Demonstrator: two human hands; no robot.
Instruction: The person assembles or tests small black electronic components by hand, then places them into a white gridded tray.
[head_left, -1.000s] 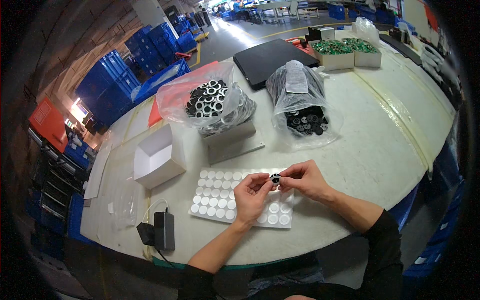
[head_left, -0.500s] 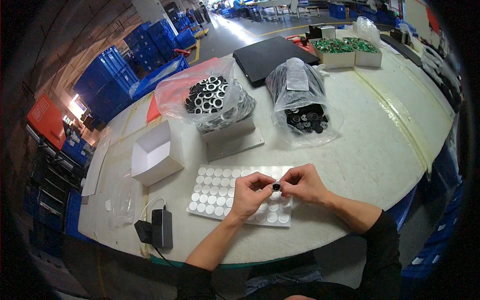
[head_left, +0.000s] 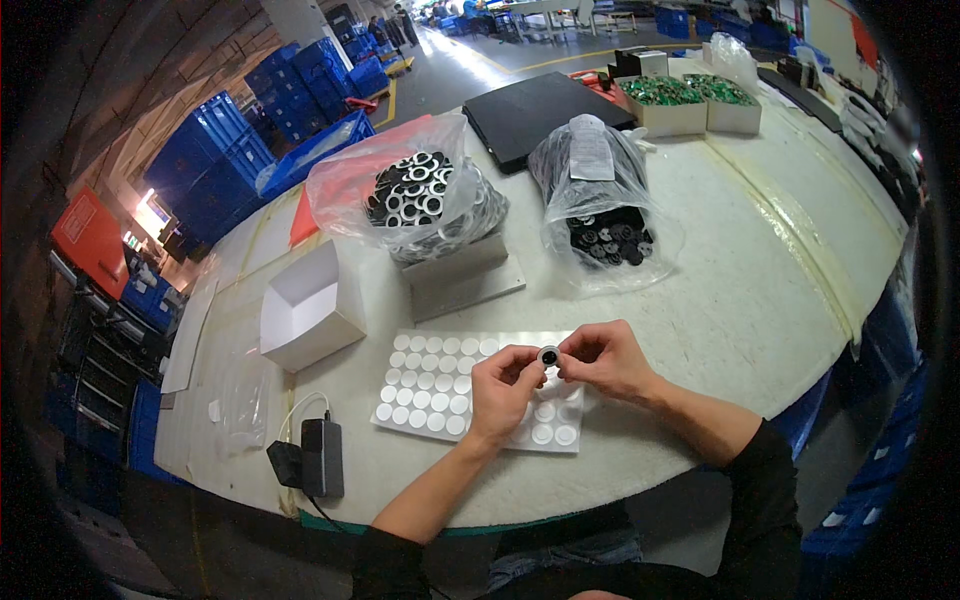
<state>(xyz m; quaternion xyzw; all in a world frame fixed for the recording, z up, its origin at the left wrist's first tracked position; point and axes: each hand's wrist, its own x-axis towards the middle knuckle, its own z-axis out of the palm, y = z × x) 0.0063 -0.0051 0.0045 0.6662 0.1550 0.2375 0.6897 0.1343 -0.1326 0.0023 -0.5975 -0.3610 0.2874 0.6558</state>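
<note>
Between the fingertips of both hands is a small round black part with a silver rim (head_left: 548, 355), its round face turned up toward me. My left hand (head_left: 503, 392) pinches it from the left, and my right hand (head_left: 607, 362) pinches it from the right. Below the hands lies a sheet of round white stickers (head_left: 432, 382), partly covered by them. Beyond it, a clear bag of black and silver rings (head_left: 412, 195) rests by a grey metal stand (head_left: 465, 283). To the right of that lies an open bag of small black round parts (head_left: 612, 238).
An open white box (head_left: 312, 310) stands left of the sheet. Nearer me are a dark adapter (head_left: 322, 458) with a cable and a flat clear bag (head_left: 243, 410). Far back lie a black laptop-like slab (head_left: 545, 115) and two boxes of green circuit boards (head_left: 672, 118).
Both hands have risen slightly away from me with the part. Its round face now shows more fully between the fingertips.
</note>
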